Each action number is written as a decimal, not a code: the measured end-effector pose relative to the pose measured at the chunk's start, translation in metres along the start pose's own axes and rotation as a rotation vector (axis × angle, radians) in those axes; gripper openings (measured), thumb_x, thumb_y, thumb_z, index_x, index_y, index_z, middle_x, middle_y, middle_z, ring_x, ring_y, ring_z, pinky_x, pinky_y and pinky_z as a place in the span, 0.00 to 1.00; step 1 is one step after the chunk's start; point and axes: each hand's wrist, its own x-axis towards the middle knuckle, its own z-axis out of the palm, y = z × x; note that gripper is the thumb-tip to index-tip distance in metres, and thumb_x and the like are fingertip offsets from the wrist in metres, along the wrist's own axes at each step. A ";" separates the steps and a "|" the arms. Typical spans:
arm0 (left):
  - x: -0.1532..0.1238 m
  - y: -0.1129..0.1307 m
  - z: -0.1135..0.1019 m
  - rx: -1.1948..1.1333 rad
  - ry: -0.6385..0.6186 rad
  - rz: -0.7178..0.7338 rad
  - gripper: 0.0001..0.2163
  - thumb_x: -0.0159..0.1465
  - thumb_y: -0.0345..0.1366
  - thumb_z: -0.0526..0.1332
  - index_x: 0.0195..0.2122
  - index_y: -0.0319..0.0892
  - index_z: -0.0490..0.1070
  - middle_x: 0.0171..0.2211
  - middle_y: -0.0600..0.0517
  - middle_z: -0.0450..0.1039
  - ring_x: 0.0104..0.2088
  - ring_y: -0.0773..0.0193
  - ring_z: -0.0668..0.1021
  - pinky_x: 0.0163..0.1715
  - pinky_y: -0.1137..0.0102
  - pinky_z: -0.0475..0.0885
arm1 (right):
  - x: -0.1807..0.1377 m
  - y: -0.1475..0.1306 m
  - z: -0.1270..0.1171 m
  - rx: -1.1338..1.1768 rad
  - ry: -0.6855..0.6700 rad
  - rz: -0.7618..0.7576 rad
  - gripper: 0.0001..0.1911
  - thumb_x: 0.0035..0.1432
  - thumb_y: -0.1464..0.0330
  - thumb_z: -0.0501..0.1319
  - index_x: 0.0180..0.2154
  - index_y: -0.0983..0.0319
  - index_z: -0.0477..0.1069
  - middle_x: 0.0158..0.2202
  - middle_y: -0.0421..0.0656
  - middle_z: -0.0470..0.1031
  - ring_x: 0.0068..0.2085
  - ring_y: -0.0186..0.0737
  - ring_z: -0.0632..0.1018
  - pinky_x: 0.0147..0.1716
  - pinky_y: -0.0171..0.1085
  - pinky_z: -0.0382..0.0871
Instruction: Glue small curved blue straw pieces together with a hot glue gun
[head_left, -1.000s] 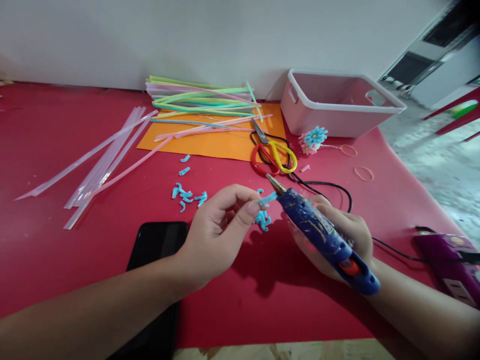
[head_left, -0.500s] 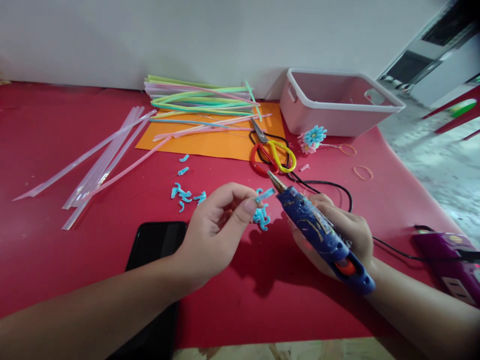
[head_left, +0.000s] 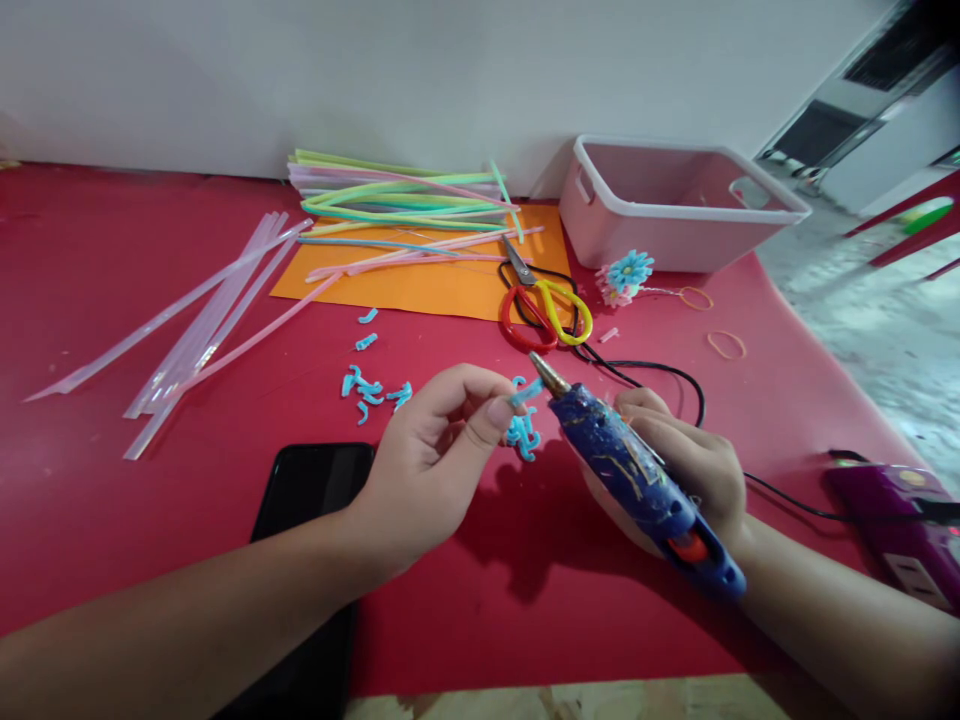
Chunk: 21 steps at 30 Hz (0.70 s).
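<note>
I'm pinching a short blue straw piece (head_left: 525, 392) between my left hand's (head_left: 427, 465) thumb and forefinger, its long axis pointing right toward the nozzle. My right hand (head_left: 679, 460) is wrapping tight around the blue hot glue gun (head_left: 634, 470), tip just beside the piece's free end. Beyond, red-and-yellow scissors (head_left: 547, 305) are lying by the orange paper sheet (head_left: 435, 280) near the red table's (head_left: 112, 250) far edge.

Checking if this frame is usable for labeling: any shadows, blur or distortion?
Head view: soft even light, hands' shadow falls on the red table below the glue gun; centre sharp; edges stretch and blur, notably the purple device and the floor at right.
</note>
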 end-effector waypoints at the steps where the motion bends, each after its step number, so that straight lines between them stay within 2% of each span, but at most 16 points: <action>1: 0.000 0.000 0.000 -0.013 0.003 -0.008 0.06 0.70 0.34 0.60 0.34 0.43 0.72 0.26 0.58 0.67 0.26 0.75 0.68 0.27 0.81 0.66 | -0.001 0.000 0.000 -0.012 0.021 0.006 0.10 0.55 0.78 0.61 0.36 0.59 0.66 0.25 0.37 0.62 0.25 0.36 0.64 0.32 0.41 0.66; 4: -0.001 0.000 0.000 -0.042 0.005 -0.014 0.06 0.70 0.34 0.60 0.34 0.44 0.72 0.26 0.59 0.67 0.26 0.75 0.68 0.27 0.81 0.66 | -0.004 0.001 0.000 -0.048 0.073 0.023 0.12 0.54 0.78 0.63 0.38 0.58 0.67 0.25 0.37 0.63 0.26 0.37 0.67 0.31 0.40 0.67; 7: 0.000 -0.001 -0.001 -0.057 0.007 0.003 0.06 0.70 0.34 0.60 0.34 0.45 0.72 0.27 0.59 0.67 0.27 0.75 0.68 0.28 0.81 0.66 | -0.004 0.002 0.001 -0.025 0.056 0.017 0.13 0.53 0.79 0.63 0.38 0.59 0.67 0.25 0.36 0.62 0.27 0.37 0.68 0.32 0.40 0.67; 14: 0.000 -0.003 -0.002 -0.096 -0.010 0.011 0.06 0.70 0.37 0.61 0.35 0.45 0.73 0.28 0.59 0.70 0.27 0.76 0.70 0.29 0.81 0.67 | 0.002 -0.001 -0.001 0.036 -0.015 -0.009 0.13 0.51 0.82 0.60 0.34 0.59 0.63 0.27 0.36 0.57 0.26 0.34 0.59 0.35 0.42 0.63; 21: 0.001 -0.002 -0.002 -0.105 -0.010 0.017 0.06 0.70 0.36 0.61 0.35 0.45 0.73 0.28 0.59 0.69 0.27 0.76 0.70 0.30 0.81 0.67 | 0.001 -0.002 -0.001 0.051 -0.027 -0.012 0.13 0.50 0.81 0.60 0.33 0.59 0.61 0.27 0.36 0.56 0.26 0.34 0.58 0.34 0.43 0.63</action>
